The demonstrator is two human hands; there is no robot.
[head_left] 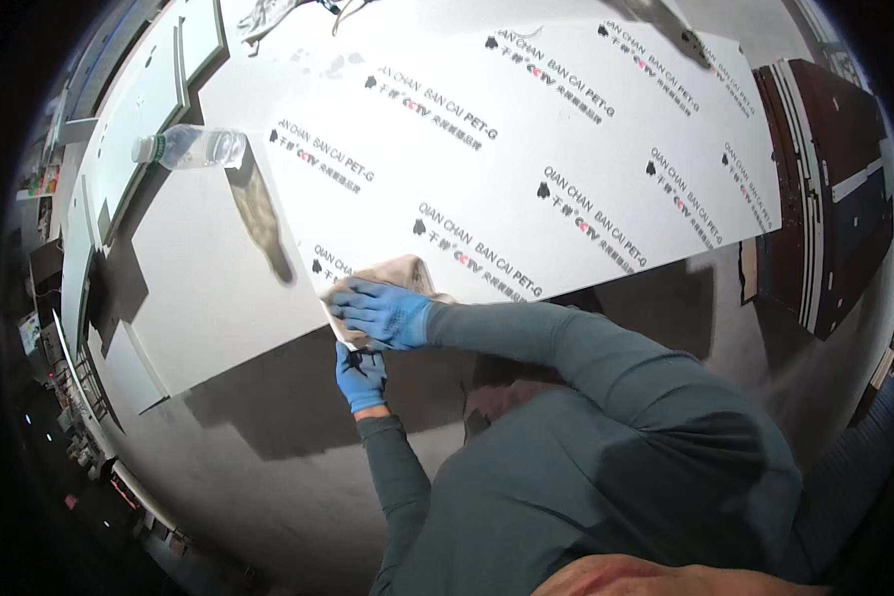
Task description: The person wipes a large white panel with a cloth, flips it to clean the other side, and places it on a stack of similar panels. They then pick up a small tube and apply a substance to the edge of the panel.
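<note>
Here the right hand (pixel 382 313) lies flat, grip released, on a beige cloth (pixel 404 270) at the near left corner of a white panel (pixel 447 179); nearer sits the left hand (pixel 361 379), grip impossible to tell.

white board (pixel 507 164): slanted rows of black lettering (pixel 480 250), red letters (pixel 540 75), black emblems (pixel 543 190) | bottle (pixel 204 147): green label (pixel 159 149), unreadable

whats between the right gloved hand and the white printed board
A beige cloth lies between the blue-gloved right hand and the white printed board, by the board's near left corner, as the head view shows.
</note>
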